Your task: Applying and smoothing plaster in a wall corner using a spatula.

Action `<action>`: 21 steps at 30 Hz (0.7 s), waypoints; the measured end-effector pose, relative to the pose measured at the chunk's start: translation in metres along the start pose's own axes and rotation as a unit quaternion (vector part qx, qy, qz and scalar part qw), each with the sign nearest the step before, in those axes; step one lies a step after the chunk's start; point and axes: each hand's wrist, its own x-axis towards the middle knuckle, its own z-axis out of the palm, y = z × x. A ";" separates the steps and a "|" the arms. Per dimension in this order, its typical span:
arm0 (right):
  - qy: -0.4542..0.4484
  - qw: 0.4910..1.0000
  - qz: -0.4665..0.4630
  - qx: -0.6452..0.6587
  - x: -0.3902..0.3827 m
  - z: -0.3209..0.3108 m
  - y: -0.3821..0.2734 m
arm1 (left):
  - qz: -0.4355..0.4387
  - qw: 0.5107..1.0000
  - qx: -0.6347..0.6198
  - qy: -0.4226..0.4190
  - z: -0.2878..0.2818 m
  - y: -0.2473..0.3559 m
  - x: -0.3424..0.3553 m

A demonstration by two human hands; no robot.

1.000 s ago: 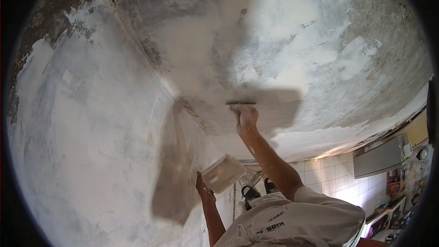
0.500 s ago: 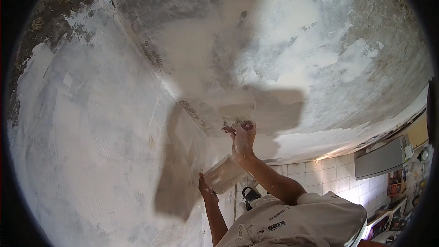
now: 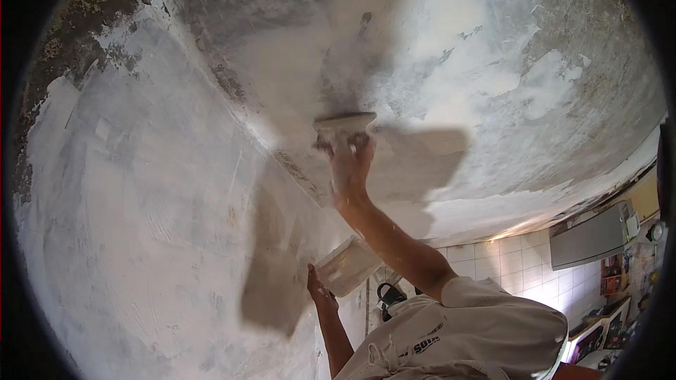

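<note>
My right hand (image 3: pixel 351 172) is raised with its fingers closed round a wide-bladed putty knife (image 3: pixel 345 124). The blade appears to lie against the patchy white and grey plastered surface (image 3: pixel 296 63), just past the corner line. Lower down, my left hand (image 3: pixel 322 290) grips the left edge of a shallow rectangular plaster tray (image 3: pixel 349 267) smeared with pale filler. The tray is tilted, and my right forearm passes in front of its far right side. Part of the left fingers is hidden by the tray.
A second plastered surface (image 3: pixel 134 225) meets the first along a corner at the left. Bare, rough patches (image 3: pixel 70 7) show at the upper left. At lower right are white tiles (image 3: pixel 521 267), a grey cabinet (image 3: pixel 588 239) and cluttered shelving (image 3: pixel 611 278). A dark object (image 3: pixel 389 294) shows below the tray.
My right hand has moved up and slightly left with the putty knife, whose blade now shows clearly against the surface. My left hand and the tray have barely moved.
</note>
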 end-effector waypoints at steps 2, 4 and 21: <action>-0.075 0.996 0.009 -0.041 -0.032 -0.024 0.001 | -0.007 1.000 0.007 0.013 -0.008 -0.003 0.002; -0.058 0.998 0.014 -0.029 -0.043 -0.054 0.011 | -0.029 1.000 -0.005 0.002 -0.006 0.001 -0.004; -0.045 0.996 -0.074 -0.027 0.021 -0.021 -0.011 | -0.031 0.999 0.003 -0.015 -0.006 0.005 0.000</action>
